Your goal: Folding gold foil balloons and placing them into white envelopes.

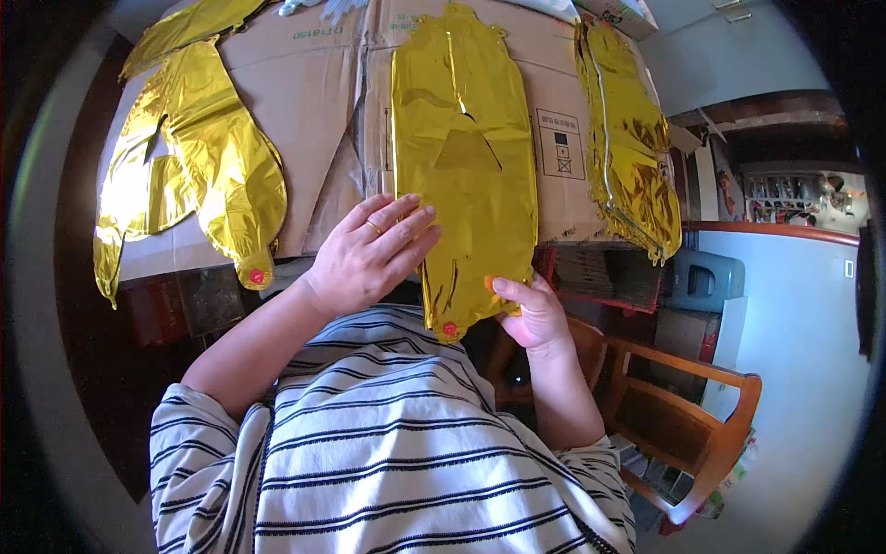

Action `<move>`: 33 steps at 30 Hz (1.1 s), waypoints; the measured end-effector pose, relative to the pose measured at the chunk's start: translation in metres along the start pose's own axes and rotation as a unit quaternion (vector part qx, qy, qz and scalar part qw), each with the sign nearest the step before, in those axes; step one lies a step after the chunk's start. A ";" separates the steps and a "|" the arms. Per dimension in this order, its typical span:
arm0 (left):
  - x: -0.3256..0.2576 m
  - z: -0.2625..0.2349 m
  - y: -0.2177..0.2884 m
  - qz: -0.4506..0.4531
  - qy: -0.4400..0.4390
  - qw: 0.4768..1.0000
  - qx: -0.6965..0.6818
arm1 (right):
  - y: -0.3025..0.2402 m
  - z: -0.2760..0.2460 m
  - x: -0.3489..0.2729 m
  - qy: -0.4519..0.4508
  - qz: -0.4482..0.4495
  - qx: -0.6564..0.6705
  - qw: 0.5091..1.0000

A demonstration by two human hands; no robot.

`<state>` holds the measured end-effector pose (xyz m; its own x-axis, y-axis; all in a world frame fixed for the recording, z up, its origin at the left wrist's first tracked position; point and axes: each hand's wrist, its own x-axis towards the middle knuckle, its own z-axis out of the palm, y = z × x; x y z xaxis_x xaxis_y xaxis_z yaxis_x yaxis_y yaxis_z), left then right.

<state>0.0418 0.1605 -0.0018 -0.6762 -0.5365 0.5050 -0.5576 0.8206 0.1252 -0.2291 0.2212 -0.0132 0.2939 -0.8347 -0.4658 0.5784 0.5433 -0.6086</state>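
Note:
A flat gold foil balloon (466, 148) lies lengthwise on brown cardboard (323, 102), its red valve end hanging over the near edge. My left hand (369, 254) rests flat on the cardboard and presses the balloon's left edge, fingers spread, a ring on one finger. My right hand (528, 309) pinches the balloon's lower right edge near the valve, with a small orange piece at the fingertips.
Another deflated gold balloon (198, 157) lies at the left of the cardboard. A stack of gold balloons (632, 138) lies at the right. A wooden chair (688, 415) stands at my right. A grey bin (706, 277) sits beyond it.

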 end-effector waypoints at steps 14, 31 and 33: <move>-0.003 -0.001 0.010 0.021 0.018 0.999 -0.027 | 0.000 0.003 -0.005 0.031 0.005 0.012 0.999; -0.003 -0.002 0.011 0.011 0.041 0.996 -0.083 | -0.001 0.000 -0.008 0.028 -0.013 -0.022 0.999; -0.004 -0.015 0.014 -0.022 0.024 0.991 -0.126 | 0.001 -0.003 -0.007 0.033 -0.011 -0.026 0.999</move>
<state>0.0438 0.1766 0.0104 -0.6268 -0.5671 0.5344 -0.4429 0.8235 0.3545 -0.2328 0.2276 -0.0128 0.2297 -0.8395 -0.4924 0.5430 0.5304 -0.6510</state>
